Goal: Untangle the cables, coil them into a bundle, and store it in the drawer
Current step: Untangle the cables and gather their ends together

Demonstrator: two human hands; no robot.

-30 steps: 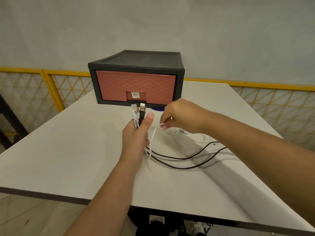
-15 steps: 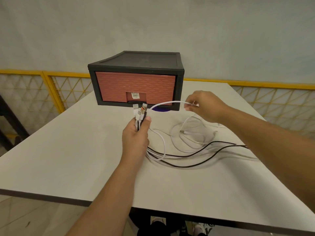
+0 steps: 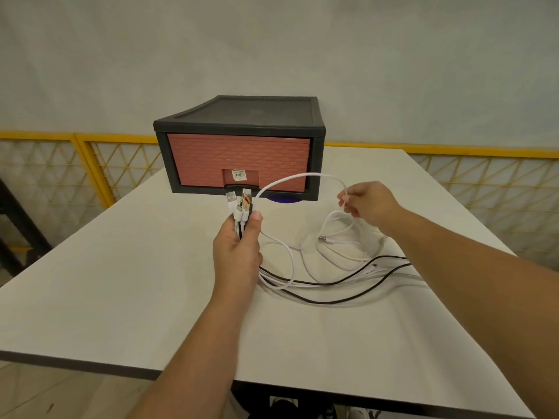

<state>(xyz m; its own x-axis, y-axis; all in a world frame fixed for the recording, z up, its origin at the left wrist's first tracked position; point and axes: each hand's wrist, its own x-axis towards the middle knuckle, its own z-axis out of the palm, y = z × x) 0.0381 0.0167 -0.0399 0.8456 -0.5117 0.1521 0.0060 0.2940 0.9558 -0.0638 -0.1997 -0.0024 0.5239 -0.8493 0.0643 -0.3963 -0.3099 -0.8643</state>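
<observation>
left hand [image 3: 237,252] clenched round plug ends [image 3: 242,204] of thin white and black cables [image 3: 284,287] | right hand [image 3: 370,202] pinches one white strand [image 3: 302,175] | judged light, limp, snag-prone; hold near plugs

A white table [image 3: 90,297] stands before a plain grey wall [image 3: 272,40] and yellow lattice railing [image 3: 453,150].

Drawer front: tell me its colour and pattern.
The drawer front is reddish-brown, with a brick-like weave; head view.
</observation>
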